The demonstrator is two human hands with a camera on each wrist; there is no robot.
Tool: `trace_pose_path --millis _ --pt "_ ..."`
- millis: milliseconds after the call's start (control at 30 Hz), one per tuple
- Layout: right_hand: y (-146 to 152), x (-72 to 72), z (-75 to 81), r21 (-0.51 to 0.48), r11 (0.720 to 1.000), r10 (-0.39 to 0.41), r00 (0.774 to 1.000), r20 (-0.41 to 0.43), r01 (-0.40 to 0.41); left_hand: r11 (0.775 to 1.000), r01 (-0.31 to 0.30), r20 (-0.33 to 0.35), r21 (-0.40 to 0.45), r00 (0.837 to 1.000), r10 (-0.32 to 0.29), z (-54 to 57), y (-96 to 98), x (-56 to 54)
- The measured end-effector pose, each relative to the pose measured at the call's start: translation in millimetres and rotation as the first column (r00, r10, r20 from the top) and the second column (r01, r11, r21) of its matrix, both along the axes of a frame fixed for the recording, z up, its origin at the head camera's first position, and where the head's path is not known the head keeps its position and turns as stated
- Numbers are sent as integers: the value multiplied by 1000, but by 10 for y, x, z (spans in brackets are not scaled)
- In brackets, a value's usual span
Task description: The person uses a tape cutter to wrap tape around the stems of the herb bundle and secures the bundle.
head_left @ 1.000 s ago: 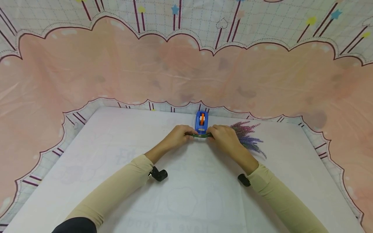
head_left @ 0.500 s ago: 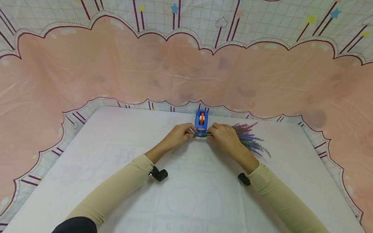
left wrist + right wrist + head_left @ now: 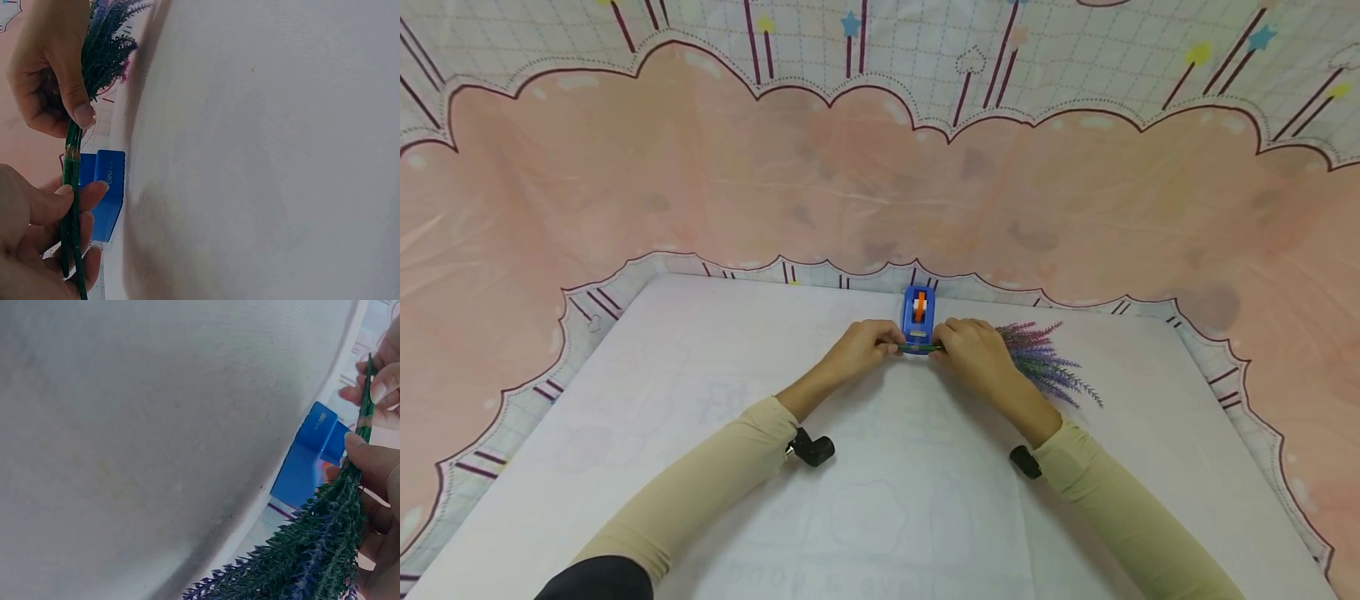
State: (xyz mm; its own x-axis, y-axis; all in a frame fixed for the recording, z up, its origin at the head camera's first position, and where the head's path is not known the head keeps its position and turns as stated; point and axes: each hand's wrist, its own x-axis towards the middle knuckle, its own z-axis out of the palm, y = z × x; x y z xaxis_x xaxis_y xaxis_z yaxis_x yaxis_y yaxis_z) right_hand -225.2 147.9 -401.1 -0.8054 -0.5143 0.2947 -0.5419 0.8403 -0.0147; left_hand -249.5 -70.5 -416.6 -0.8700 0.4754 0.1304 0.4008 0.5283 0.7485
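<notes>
A bunch of artificial lavender (image 3: 1048, 367) with pink and purple flower heads lies sideways between my hands, its heads out to the right. My right hand (image 3: 977, 350) grips the green stems just below the flower heads. With thumb and fingers, my left hand (image 3: 861, 346) pinches the lower stems (image 3: 73, 181). Between the hands, a band of clear tape (image 3: 72, 153) wraps round the stems in the left wrist view. Right behind the stems stands a blue tape dispenser (image 3: 918, 317) with an orange hub; neither hand holds it.
The white table (image 3: 880, 483) runs out in front of and beside both arms. Its far edge lies just behind the tape dispenser. A patterned pink and white cloth (image 3: 850, 183) hangs beyond. Small black wrist cameras (image 3: 814, 448) sit below the forearms.
The flower heads have turned and spread slightly to the right and down. My left fingers have shifted their hold on the stems; both hands stay nearly in place. The dispenser has not moved.
</notes>
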Motion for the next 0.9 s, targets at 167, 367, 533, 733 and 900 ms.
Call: trace_pose_path --millis 167,367,533,733,900 --pt "8 -3 -4 16 1000 11 1000 -19 -10 999 -10 -53 -52 999 7 14 3 -4" --pt "11 -6 12 18 1000 15 1000 -22 -15 997 -19 -89 -80 996 12 3 10 -22" --pt "17 -26 28 15 1000 6 1000 -14 -6 999 -15 -82 -46 997 11 -27 33 -30" --pt "14 -69 63 40 999 -4 1000 14 4 999 14 -159 -43 987 -21 -23 43 -14" --pt "6 -126 93 84 996 -9 999 53 5 996 26 -182 -83 982 -40 -15 35 -7"
